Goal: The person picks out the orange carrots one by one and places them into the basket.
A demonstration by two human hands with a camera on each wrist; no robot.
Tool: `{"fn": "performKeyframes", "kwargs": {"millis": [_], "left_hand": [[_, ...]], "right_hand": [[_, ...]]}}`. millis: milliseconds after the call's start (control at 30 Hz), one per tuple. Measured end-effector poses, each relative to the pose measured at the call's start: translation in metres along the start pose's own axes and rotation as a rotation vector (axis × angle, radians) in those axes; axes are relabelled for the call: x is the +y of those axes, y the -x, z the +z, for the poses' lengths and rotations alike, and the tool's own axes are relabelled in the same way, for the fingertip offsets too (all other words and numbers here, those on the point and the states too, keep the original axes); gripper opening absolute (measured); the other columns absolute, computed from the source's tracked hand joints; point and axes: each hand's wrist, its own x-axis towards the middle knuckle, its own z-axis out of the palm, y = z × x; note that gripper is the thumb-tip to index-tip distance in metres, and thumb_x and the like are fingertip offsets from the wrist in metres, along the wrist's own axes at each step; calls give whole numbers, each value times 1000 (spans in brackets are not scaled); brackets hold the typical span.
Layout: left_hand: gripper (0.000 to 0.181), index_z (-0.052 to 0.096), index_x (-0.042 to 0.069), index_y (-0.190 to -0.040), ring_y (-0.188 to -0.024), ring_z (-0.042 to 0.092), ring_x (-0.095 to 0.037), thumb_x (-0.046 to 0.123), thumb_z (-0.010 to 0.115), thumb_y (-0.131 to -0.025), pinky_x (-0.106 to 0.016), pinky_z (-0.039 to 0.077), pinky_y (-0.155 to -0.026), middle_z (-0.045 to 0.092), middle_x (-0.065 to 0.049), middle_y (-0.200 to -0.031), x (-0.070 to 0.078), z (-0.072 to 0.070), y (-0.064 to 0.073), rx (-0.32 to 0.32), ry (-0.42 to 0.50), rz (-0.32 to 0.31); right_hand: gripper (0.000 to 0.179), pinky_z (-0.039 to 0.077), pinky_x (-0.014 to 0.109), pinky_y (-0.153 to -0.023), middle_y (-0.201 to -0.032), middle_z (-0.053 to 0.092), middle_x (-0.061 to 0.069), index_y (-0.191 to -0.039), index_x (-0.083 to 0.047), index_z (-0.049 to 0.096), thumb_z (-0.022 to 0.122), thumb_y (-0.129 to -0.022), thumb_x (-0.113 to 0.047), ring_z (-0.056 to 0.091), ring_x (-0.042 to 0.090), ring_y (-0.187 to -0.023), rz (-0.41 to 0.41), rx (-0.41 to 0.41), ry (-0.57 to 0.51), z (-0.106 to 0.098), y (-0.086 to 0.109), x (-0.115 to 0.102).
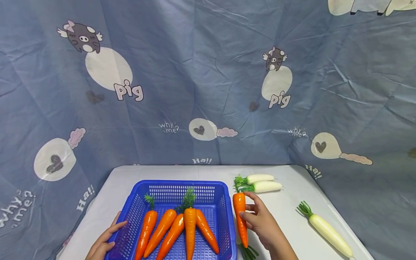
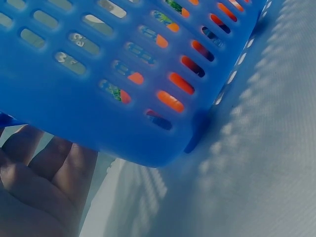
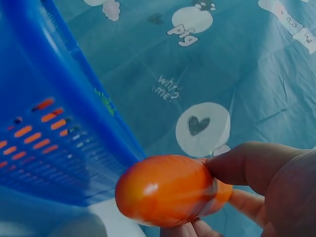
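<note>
My right hand (image 1: 264, 224) pinches an orange carrot (image 1: 239, 213) between thumb and fingers, just outside the right wall of a blue plastic basket (image 1: 230, 231). The carrot stands leafy end away, tip toward me; in the right wrist view the rounded end of the carrot (image 3: 163, 190) faces the camera. Several carrots (image 1: 190, 231) lie side by side in the basket. At its left rim, my left hand (image 1: 103, 243) rests with fingers extended onto the edge. From below, the left wrist view shows the fingers (image 2: 54, 158) against the basket rim (image 2: 98, 133), their tips hidden.
Two white radishes (image 1: 267, 186) lie behind the right hand. Another white radish (image 1: 330, 233) lies at the table's right side. Green leaves (image 1: 248, 252) show below the held carrot, the rest mostly hidden. A patterned blue cloth (image 1: 208, 90) hangs behind the white table (image 1: 292, 202).
</note>
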Motion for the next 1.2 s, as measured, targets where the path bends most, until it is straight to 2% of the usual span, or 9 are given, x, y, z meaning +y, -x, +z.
{"fn": "performKeyframes", "kwargs": {"millis": [100,167,300,633,967,1200], "left_hand": [[70,28,-1,-162,-141,29,19,-13,22,-94,-15,41,-106,16,44,-163,1,2,1,42,-49,-24],[67,26,-4,-162,-141,29,20,-10,26,-95,-15,40,-106,17,44,-162,1,3,2,56,-49,-34],[63,23,-7,-161,-141,30,19,-4,31,-98,-16,41,-106,18,44,-162,3,4,2,61,-28,-40],[64,24,-5,-162,-140,30,20,-3,33,-98,-16,41,-106,19,46,-160,2,2,3,65,-16,-67],[71,30,6,-164,-142,30,19,-11,22,-95,-17,41,-108,17,44,-163,1,-2,0,-13,50,-25],[77,30,7,-164,-144,28,17,-16,15,-92,-17,39,-109,15,42,-165,-1,-3,-1,-36,55,10]], "right_hand": [[74,61,41,-82,-126,52,27,-160,-14,35,66,-94,-1,62,27,-100,-10,-27,-10,5,1,-1],[74,62,42,-83,-126,52,27,-160,-13,34,66,-94,-2,62,27,-101,-14,-43,-13,8,1,-2],[73,62,43,-83,-127,53,26,-160,-15,35,67,-95,-4,62,28,-103,-16,-56,-10,13,1,-4],[75,61,44,-82,-127,53,26,-161,-15,35,67,-94,-2,61,28,-102,-31,-59,-14,21,6,-11],[76,62,45,-82,-128,52,28,-161,-16,33,66,-94,-2,61,30,-102,-41,-78,-10,31,7,-17],[74,62,45,-82,-127,53,27,-160,-17,36,68,-94,-3,62,29,-101,-39,-77,-10,35,8,-19]]}}
